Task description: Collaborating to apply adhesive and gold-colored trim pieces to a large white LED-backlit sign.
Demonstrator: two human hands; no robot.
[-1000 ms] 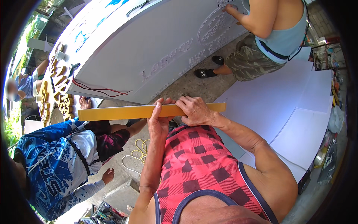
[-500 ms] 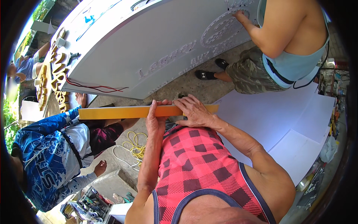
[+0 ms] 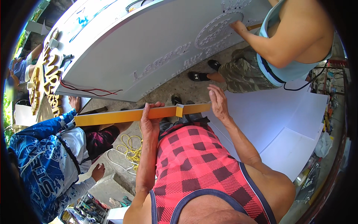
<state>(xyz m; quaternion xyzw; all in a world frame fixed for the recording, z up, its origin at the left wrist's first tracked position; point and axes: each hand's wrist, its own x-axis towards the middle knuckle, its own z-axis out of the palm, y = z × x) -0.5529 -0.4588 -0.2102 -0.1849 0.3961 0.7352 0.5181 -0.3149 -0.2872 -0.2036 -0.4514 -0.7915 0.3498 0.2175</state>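
Note:
A long, narrow yellow-gold piece [image 3: 108,118] with a pale upper edge lies crosswise in front of my waist. My left hand [image 3: 150,121] is closed round its middle, thumb on the near side and fingertips over the far edge. Right of that grip, a short stub [image 3: 179,110] of the same colour stands out from the piece. Just past its right end, my right hand [image 3: 219,102] is raised with its fingers stretched out and holds nothing; whether it touches the end I cannot tell.
A large grey panel [image 3: 149,44] with raised white letters stands ahead. At right, a person in a light blue top [image 3: 298,33] works at it. A person in a blue patterned shirt [image 3: 37,156] is at left, near yellow cord [image 3: 132,149]. White sheets [image 3: 287,145] lie at right.
My right hand has let go of the yellow-gold piece and moved right, uncovering the stub. The left end of the piece has dipped slightly, still in my left hand.

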